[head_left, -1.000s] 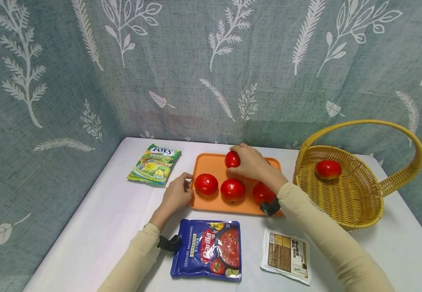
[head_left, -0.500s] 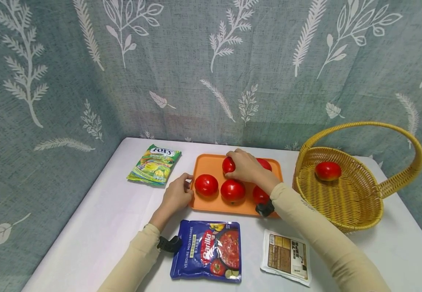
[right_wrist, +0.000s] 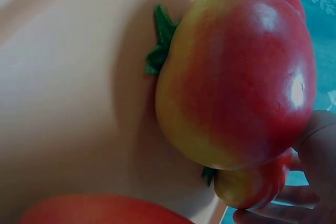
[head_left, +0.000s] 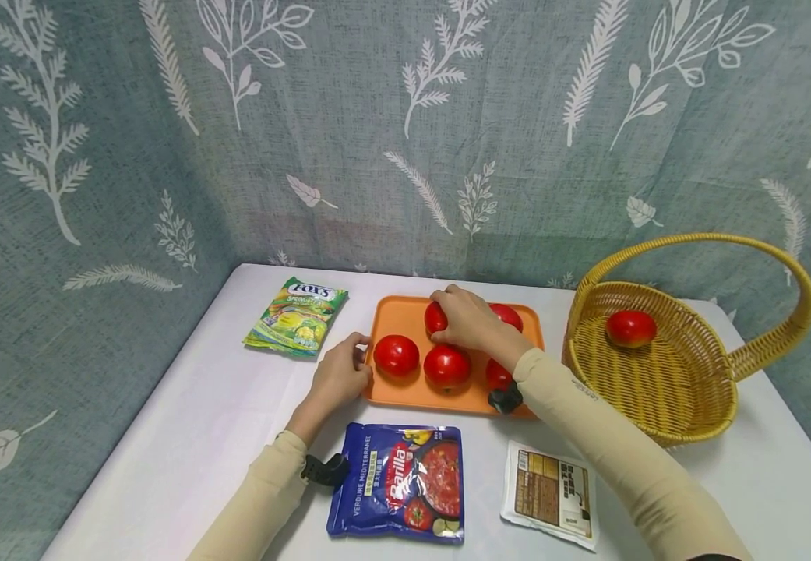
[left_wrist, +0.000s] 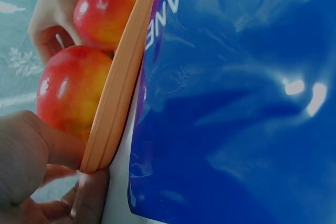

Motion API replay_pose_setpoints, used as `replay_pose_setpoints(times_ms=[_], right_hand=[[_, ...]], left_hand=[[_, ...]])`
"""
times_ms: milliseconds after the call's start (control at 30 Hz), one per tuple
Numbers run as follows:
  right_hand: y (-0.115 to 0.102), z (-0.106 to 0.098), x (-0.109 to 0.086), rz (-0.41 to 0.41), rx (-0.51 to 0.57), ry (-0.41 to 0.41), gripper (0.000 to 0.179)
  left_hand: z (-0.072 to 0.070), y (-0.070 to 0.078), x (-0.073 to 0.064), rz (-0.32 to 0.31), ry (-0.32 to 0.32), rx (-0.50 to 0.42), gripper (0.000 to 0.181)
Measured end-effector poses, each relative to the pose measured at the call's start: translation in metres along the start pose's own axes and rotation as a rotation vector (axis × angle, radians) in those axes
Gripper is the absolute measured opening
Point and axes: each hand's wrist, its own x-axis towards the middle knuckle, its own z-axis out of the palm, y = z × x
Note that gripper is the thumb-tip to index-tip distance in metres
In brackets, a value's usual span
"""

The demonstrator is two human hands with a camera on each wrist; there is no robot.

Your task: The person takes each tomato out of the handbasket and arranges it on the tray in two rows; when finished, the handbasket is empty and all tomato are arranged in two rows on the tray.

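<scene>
My left hand point(head_left: 340, 370) grips the left edge of an orange tray point(head_left: 405, 306), with the thumb over the rim and fingers outside it in the left wrist view. In the tray's back half, my right hand point(head_left: 471, 318) holds a red tomato point(head_left: 435, 318) that it partly covers. Its yellowish end and green stem show in the right wrist view, where my right hand's fingers point(right_wrist: 320, 156) curl round it. In the front row are a left tomato point(head_left: 396, 356), a middle tomato point(head_left: 447, 366) and a right tomato point(head_left: 499, 375) partly behind my wrist. Another tomato point(head_left: 508, 315) lies at the back right.
A yellow wicker basket point(head_left: 717, 405) with a tall handle stands at the right, one tomato point(head_left: 631, 328) inside. A green candy bag point(head_left: 297, 317) lies back left. In front are a blue sauce pouch point(head_left: 398, 481) and a white-and-brown packet point(head_left: 549, 493).
My right hand has moved a little left and toward me with the tomato, uncovering the tomato at the tray's back right. My left hand stays on the tray's edge.
</scene>
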Motion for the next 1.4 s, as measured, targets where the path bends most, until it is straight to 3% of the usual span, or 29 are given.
replay_pose_setpoints(times_ms=[600,867,1233,1400], right_hand=[[-0.003,-0.01,-0.013,-0.005,0.054,0.04,0.076],[-0.003,-0.025,-0.035,0.021,0.101,0.105,0.073],[0.003,-0.036,-0.065,-0.081,0.103,0.211,0.066],[0.002,-0.044,-0.08,-0.066,0.102,0.231,0.068]], left_hand=[[0.001,0.001,0.0,-0.009,-0.007,0.004,0.047],[-0.001,0.002,-0.001,-0.005,-0.014,0.003,0.047],[0.001,0.0,0.0,-0.015,-0.011,0.01,0.048],[0.001,0.001,0.001,-0.012,-0.005,0.014,0.047]])
